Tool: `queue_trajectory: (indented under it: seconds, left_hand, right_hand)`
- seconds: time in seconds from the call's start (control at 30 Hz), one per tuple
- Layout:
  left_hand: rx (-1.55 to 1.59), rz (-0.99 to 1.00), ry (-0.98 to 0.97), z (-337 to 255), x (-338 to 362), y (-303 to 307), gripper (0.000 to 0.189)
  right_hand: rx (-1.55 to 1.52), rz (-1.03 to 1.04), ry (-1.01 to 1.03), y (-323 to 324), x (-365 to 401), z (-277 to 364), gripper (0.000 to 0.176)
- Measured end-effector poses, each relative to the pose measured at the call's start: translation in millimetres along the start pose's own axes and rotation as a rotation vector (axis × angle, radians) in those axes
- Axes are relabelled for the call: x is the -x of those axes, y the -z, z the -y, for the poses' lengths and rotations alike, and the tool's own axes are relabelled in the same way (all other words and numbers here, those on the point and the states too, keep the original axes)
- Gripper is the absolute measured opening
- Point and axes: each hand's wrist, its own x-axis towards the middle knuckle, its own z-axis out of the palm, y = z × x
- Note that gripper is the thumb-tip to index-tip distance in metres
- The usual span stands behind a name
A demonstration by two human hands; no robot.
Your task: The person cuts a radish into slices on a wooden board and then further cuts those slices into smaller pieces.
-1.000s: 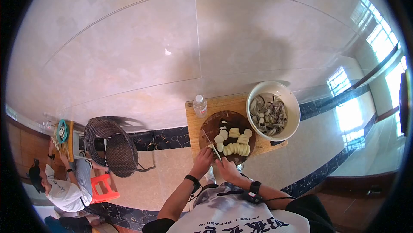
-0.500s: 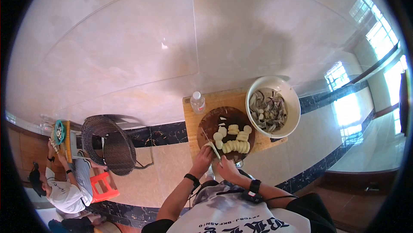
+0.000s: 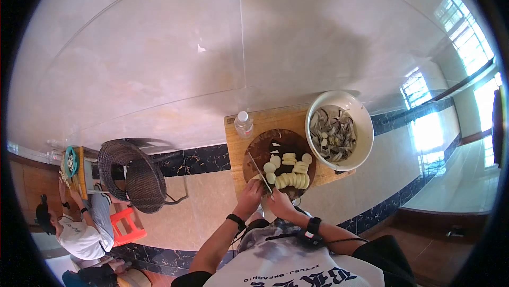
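Observation:
My right hand is closed on the handle of a knife, whose blade points up and left over the round dark cutting board. Beside the blade, my left hand has its fingers bent round a pale piece of vegetable at the board's lower edge. Pale round slices lie in rows and small groups to the right of the knife. Two small white scraps rest near the board's top.
A white bowl of sliced purplish pieces and a clear bottle stand on the wooden table. Leftward are a wicker chair, a red stool, and a person working at another board. Another person is partly visible below.
The knife blade has swung to a different angle, with my right hand shifted slightly. The whole view has moved a little.

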Motion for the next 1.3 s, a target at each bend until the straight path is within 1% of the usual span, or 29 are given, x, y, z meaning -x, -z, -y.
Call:
queue_trajectory:
  seconds: [0.17,0.23,0.33,0.43,0.57,0.63,0.67,0.77,0.87,0.93,1.07,1.17,1.27,1.3]
  left_hand:
    - [0.031,0.059,0.043,-1.0,0.0,2.1,0.029]
    - [0.039,0.018,0.035,-5.0,-3.6,8.2,0.028]
    - [0.063,-0.013,0.057,-8.4,-3.8,10.2,0.027]
    - [0.091,-0.044,0.091,-10.4,-2.4,9.4,0.028]
    - [0.113,-0.034,0.148,-15.7,-8.0,17.0,0.03]
    - [0.048,-0.106,0.155,-17.9,-8.9,20.8,0.03]
    - [0.018,-0.14,0.16,-19.4,-8.6,22.2,0.031]
    - [-0.005,-0.118,0.2,-14.1,-2.2,15.6,0.032]
    - [0.023,-0.046,0.183,-12.7,-4.2,17.0,0.037]
    - [-0.014,-0.054,0.15,-14.7,-7.0,16.5,0.041]
    - [0.009,-0.029,0.136,-23.7,-11.0,13.8,0.047]
    - [-0.048,-0.03,0.125,-18.3,-4.4,-2.6,0.05]
    - [-0.011,-0.021,0.176,-15.1,-0.8,-9.3,0.05]
    - [0.004,-0.022,0.165,-16.4,-0.2,-5.2,0.05]
  right_hand:
    - [-0.01,-0.001,0.042,-15.8,-18.8,-11.9,0.029]
    - [-0.002,-0.014,0.066,-23.0,-25.7,-17.1,0.031]
    - [0.021,0.04,-0.004,-28.5,-29.0,-21.5,0.03]
    - [-0.002,-0.025,0.052,-25.3,-28.0,-25.6,0.031]
    - [-0.073,-0.028,0.129,-14.9,-29.5,-29.0,0.029]
    - [-0.084,-0.035,0.154,-12.8,-30.6,-33.3,0.029]
    - [-0.08,-0.024,0.118,-12.4,-31.4,-35.6,0.029]
    - [-0.066,-0.011,0.024,0.5,-20.9,-20.0,0.031]
    - [-0.06,-0.031,-0.025,11.8,-8.9,-8.1,0.034]
    - [-0.074,-0.036,-0.053,18.6,-3.8,-2.2,0.036]
    - [-0.079,-0.061,-0.007,22.6,4.0,-6.6,0.038]
    - [-0.069,-0.053,0.019,22.6,9.3,-6.5,0.037]
    - [-0.051,-0.029,0.029,18.0,10.1,-15.3,0.036]
    - [-0.053,-0.016,0.033,18.7,12.4,-13.1,0.037]
